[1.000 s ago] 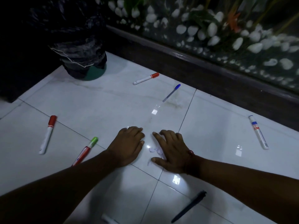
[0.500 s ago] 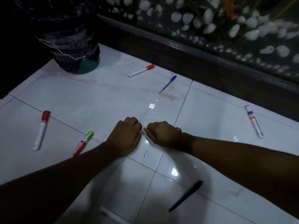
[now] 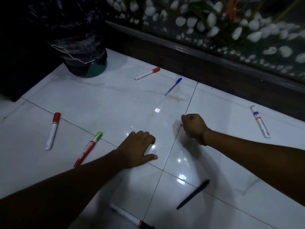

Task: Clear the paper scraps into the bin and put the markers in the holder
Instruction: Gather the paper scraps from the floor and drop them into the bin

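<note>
Bottom of frame: a white marker point(image 3: 130, 217) with dark cap and a dark pen point(image 3: 193, 194) lie on the tiled floor point(image 3: 99, 104). Centre: left hand point(image 3: 137, 148) pressed flat, fingers spread over a small paper scrap point(image 3: 152, 150), not yet gripping. Right hand point(image 3: 194, 126) shut in a fist on gathered scraps, a pale bit showing at the knuckles; half a second ago both fists met at centre, now the right has lifted away rightward. Green-capped marker point(image 3: 88, 148) and red-capped marker point(image 3: 52, 131) at left, untouched. Upper left: the bin point(image 3: 82, 52), black-lined. Step in hand, likely: scrap collection. Next: pinch the last scrap, carry both to the bin. No holder visible.
</note>
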`<state>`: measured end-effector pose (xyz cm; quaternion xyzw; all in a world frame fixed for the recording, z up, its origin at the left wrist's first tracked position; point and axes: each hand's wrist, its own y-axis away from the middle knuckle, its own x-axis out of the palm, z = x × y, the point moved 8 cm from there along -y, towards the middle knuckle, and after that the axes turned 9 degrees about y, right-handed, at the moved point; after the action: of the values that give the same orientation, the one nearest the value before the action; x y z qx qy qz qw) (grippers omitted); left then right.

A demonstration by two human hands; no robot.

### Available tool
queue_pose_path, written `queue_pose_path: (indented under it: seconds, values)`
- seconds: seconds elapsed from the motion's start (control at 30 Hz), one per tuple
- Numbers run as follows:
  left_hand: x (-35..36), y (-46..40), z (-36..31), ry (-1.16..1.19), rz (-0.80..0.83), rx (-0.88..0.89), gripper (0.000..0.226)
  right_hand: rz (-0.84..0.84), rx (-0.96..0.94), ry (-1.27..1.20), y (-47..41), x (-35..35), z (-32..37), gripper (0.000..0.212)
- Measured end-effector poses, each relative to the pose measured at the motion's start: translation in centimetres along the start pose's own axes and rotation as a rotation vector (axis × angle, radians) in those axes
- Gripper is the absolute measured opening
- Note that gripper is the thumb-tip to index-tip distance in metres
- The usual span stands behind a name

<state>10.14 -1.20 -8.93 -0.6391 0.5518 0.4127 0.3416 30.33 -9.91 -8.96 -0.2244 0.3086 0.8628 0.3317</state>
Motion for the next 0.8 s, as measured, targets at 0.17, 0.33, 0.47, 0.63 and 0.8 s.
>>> queue_pose_path:
  seconds: [0.17, 0.33, 0.47, 0.63, 0.8]
  values:
    - [1.1, -0.5, -1.8, -0.186, 0.002, 0.128, 0.020, 0.017, 0.098, -0.028, 1.0, -0.7, -1.1, 0.028]
    - [0.9, -1.4, -1.6, -0.083, -0.007, 0.049, 0.010, 0.009, 0.267, -0.171, 1.5, -2.5, -1.9, 0.033]
    - [-0.7, -3.3, -0.8, 0.209, -0.076, -0.129, 0.010, -0.036, 0.377, -0.343, 1.4, -4.5, -3.0, 0.033]
    - [-4.0, -5.7, 0.1, 0.453, -0.092, -0.213, 0.008, -0.035, 0.368, -0.357, 1.7, -6.0, -2.6, 0.034]
    - [-10.4, -8.0, 1.4, 0.259, -0.017, -0.151, 0.018, 0.052, 0.211, -0.300, 2.0, -3.9, 3.1, 0.040]
